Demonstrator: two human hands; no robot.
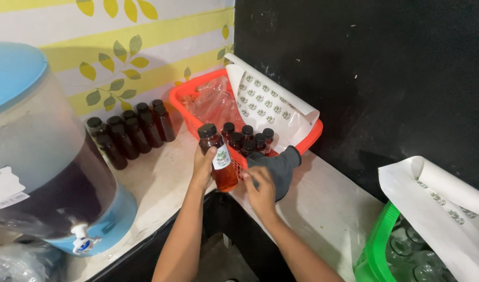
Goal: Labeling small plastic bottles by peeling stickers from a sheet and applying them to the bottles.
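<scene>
My left hand (203, 166) holds a small amber bottle (219, 159) with a black cap and a white label, upright in front of a red basket (196, 90). My right hand (260, 190) rests on a dark grey cloth (279, 165) that hangs over the basket's front edge. Several capped bottles (248, 139) stand inside the basket, behind the held one. A curled sheet of small stickers (268, 104) lies across the basket, and clear empty bottles (214, 102) fill its far end.
Several dark capped bottles (129, 134) stand in rows on the white counter (156, 183) by the wall. A large water dispenser (35, 156) with a blue lid and tap fills the left. A green basket (378, 245) with glass jars and another sticker sheet (443, 209) sits at the right.
</scene>
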